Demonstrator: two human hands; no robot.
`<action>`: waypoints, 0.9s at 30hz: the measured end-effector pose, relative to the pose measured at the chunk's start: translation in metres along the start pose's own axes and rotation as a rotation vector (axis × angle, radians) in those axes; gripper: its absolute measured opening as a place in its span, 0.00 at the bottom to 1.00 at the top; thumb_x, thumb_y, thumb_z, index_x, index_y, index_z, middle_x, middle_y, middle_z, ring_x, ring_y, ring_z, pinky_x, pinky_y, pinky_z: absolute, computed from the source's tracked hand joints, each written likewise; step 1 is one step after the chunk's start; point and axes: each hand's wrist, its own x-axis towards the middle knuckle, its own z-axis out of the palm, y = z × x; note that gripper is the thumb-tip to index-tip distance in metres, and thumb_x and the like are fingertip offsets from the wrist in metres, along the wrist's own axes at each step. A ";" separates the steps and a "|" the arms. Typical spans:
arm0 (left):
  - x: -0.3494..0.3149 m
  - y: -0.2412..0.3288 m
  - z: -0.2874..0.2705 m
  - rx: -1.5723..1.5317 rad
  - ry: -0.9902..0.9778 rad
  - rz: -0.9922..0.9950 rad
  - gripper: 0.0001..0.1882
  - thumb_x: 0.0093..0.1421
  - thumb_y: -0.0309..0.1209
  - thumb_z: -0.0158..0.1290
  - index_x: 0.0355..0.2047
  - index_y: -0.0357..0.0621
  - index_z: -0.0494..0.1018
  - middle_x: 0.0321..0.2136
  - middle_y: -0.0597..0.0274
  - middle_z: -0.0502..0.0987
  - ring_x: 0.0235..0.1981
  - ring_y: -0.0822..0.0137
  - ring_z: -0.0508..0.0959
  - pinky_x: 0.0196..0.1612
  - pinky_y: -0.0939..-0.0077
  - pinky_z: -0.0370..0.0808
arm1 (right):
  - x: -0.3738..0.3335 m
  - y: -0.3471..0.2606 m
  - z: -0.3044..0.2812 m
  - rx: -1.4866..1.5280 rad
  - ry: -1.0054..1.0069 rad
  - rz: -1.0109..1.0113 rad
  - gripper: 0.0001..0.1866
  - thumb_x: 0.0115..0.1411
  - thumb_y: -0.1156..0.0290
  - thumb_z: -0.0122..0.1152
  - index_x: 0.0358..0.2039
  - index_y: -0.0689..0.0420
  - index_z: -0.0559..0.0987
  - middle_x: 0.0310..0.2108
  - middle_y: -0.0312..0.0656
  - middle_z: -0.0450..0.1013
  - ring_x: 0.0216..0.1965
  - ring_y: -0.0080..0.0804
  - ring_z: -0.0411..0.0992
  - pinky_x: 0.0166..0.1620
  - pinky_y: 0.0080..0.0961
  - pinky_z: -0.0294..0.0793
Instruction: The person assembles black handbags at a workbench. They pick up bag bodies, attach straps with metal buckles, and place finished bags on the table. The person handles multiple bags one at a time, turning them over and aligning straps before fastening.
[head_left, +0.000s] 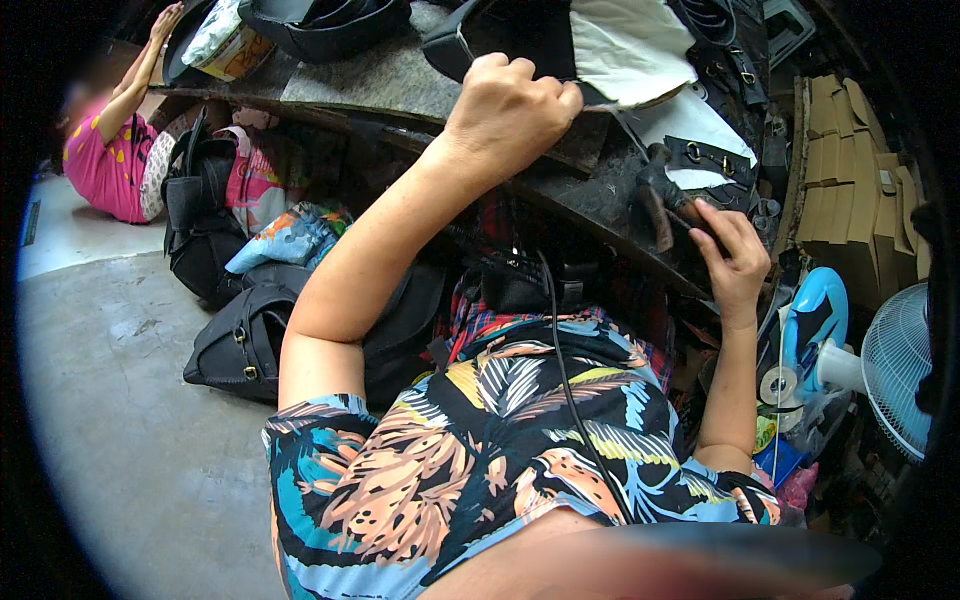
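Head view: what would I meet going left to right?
Person in a pink top with yellow dots, black bag with gold-coloured buckles, bare left hand, creased white sheet, bare right hand, round white-and-blue fan.

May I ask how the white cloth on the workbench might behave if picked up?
The white cloth would probably sag, since it shows soft wrinkles. Its edge looks thin, so it is probably light. It might drag the adjoining black piece.
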 end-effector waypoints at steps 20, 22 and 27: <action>-0.074 -0.012 -0.017 -2.431 0.285 -0.925 0.24 0.63 0.44 0.58 0.51 0.39 0.73 0.42 0.58 0.82 0.43 0.66 0.83 0.50 0.67 0.80 | 0.086 -0.038 0.059 1.687 -0.206 0.532 0.49 0.57 0.70 0.71 0.71 0.61 0.50 0.55 0.50 0.73 0.51 0.34 0.77 0.55 0.32 0.78; -0.078 -0.013 -0.011 -2.398 0.225 -1.106 0.21 0.61 0.42 0.61 0.47 0.40 0.74 0.37 0.59 0.83 0.40 0.66 0.84 0.46 0.68 0.82 | 0.087 -0.036 0.057 1.629 -0.236 0.487 0.48 0.57 0.71 0.71 0.71 0.61 0.51 0.55 0.50 0.73 0.52 0.34 0.76 0.55 0.32 0.79; -0.080 -0.007 -0.006 -2.303 0.094 -0.991 0.21 0.56 0.34 0.65 0.46 0.37 0.75 0.38 0.57 0.82 0.38 0.66 0.84 0.44 0.69 0.83 | 0.093 -0.031 0.052 1.581 -0.272 0.416 0.47 0.55 0.70 0.71 0.70 0.61 0.54 0.56 0.49 0.72 0.53 0.33 0.76 0.54 0.30 0.79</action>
